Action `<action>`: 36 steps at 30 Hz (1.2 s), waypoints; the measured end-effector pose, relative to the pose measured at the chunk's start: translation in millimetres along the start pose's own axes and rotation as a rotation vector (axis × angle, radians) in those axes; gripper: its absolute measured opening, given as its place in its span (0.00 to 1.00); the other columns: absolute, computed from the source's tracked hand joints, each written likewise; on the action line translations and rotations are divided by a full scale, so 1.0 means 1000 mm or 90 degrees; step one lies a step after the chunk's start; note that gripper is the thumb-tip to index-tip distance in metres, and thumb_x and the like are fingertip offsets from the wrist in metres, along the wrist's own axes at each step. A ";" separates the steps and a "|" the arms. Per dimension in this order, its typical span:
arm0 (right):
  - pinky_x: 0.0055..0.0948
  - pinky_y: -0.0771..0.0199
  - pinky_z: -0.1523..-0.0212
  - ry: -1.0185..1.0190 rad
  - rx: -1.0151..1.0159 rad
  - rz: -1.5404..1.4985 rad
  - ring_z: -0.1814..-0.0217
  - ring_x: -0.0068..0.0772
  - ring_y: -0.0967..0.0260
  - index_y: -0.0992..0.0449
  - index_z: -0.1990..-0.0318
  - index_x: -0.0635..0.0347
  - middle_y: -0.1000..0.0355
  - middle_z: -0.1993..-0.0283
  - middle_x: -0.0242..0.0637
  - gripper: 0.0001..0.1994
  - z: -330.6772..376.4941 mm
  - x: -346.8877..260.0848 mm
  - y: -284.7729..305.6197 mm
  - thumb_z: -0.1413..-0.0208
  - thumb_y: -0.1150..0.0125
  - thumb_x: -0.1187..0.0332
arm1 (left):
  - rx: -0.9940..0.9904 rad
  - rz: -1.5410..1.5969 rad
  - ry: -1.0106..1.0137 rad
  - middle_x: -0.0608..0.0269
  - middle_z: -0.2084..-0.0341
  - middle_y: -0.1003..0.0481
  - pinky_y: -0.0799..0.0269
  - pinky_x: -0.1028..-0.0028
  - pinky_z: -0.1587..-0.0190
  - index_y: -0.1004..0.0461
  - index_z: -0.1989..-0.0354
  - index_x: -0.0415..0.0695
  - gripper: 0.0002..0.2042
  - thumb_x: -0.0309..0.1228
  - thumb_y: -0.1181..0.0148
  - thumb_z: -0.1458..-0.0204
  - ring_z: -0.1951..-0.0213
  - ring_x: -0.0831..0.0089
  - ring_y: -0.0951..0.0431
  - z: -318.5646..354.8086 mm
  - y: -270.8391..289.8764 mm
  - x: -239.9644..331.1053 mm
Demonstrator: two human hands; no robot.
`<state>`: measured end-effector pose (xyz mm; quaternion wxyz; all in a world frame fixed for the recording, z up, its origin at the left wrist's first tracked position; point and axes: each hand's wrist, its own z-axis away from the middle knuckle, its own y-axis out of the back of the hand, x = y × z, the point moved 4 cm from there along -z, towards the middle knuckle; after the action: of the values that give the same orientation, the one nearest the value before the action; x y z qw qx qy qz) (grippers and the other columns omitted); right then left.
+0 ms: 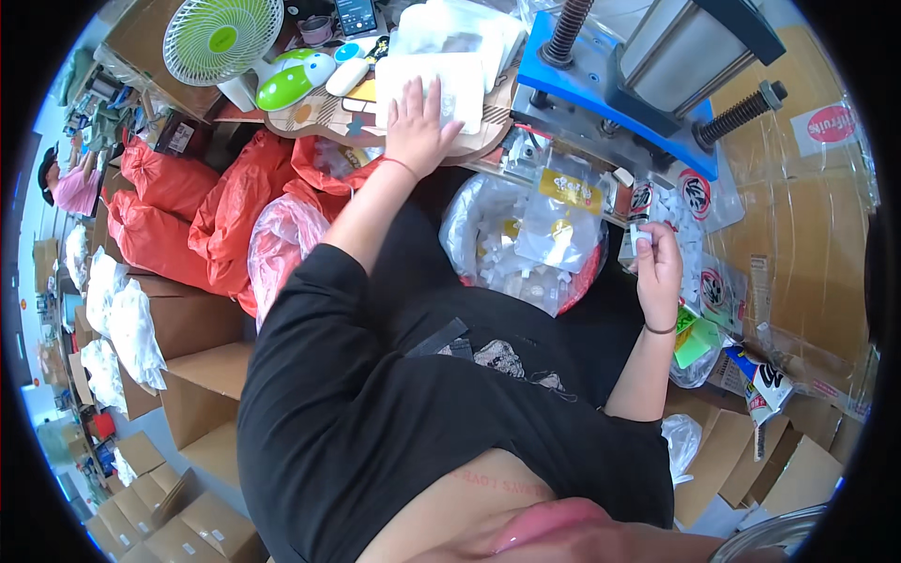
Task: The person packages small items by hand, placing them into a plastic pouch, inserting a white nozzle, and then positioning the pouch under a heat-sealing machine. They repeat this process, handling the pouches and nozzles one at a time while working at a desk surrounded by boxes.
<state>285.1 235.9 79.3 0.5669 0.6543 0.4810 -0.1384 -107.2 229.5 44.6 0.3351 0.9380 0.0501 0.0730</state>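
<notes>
My left hand (419, 131) lies with fingers spread on a white rectangular sheet or shallow tray (466, 80), the top one of a loose pile at the table's far edge. To the right, my right hand (660, 267) pinches a small white piece (641, 232) between thumb and finger. It is beside a heap of similar white pieces (668, 211). Close by on the left stands a clear plastic-lined tub (460, 235) holding more small white pieces and printed clear bags (560, 230). A blue press (601, 84) with a metal cylinder rises beyond my right hand.
A green and white fan (223, 38), a phone (357, 16) and a white mouse-shaped item (347, 77) sit at the back. Red plastic sacks (221, 220) pile up at left. Cardboard boxes (211, 366) stand lower left, and a cardboard wall (798, 216) bounds the right. Another person (75, 188) is far left.
</notes>
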 end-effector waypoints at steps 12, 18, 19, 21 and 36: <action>0.27 0.32 0.58 0.141 -0.147 0.064 0.62 0.26 0.32 0.26 0.59 0.64 0.28 0.63 0.35 0.08 -0.017 -0.032 -0.056 0.36 0.47 0.69 | -0.493 0.778 0.282 0.60 0.72 0.20 0.26 0.75 0.63 0.20 0.59 0.40 0.12 0.36 0.38 0.43 0.70 0.75 0.21 0.068 -0.010 0.043; 0.25 0.32 0.56 0.133 0.011 -0.082 0.61 0.25 0.31 0.25 0.58 0.64 0.27 0.63 0.33 0.09 -0.036 -0.038 -0.055 0.34 0.48 0.67 | -0.698 0.772 0.217 0.66 0.74 0.20 0.29 0.80 0.67 0.19 0.65 0.37 0.11 0.35 0.38 0.42 0.73 0.84 0.26 0.084 0.010 0.112; 0.25 0.32 0.56 0.128 0.011 -0.079 0.61 0.25 0.31 0.25 0.58 0.64 0.27 0.63 0.33 0.09 -0.033 -0.034 -0.053 0.34 0.48 0.67 | -0.731 0.828 0.251 0.66 0.73 0.20 0.29 0.80 0.66 0.19 0.64 0.37 0.11 0.34 0.38 0.42 0.73 0.84 0.27 0.089 0.009 0.119; 0.24 0.33 0.55 0.115 -0.076 -0.044 0.58 0.24 0.32 0.25 0.55 0.64 0.28 0.61 0.34 0.10 -0.030 -0.024 -0.048 0.33 0.49 0.67 | -0.783 0.931 0.307 0.66 0.71 0.20 0.29 0.81 0.65 0.20 0.62 0.38 0.10 0.33 0.37 0.43 0.71 0.83 0.25 0.103 0.006 0.133; 0.32 0.31 0.50 0.018 -0.189 0.343 0.52 0.45 0.31 0.31 0.44 0.62 0.33 0.50 0.46 0.20 -0.011 0.098 -0.001 0.46 0.43 0.77 | -0.841 1.203 0.593 0.58 0.58 0.21 0.24 0.75 0.53 0.27 0.50 0.34 0.17 0.28 0.35 0.46 0.60 0.74 0.19 0.077 -0.033 0.139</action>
<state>329.4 291.7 11.5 0.6656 0.6704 0.3130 0.0976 41.4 227.4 -20.6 0.5093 0.1433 -0.5768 0.6224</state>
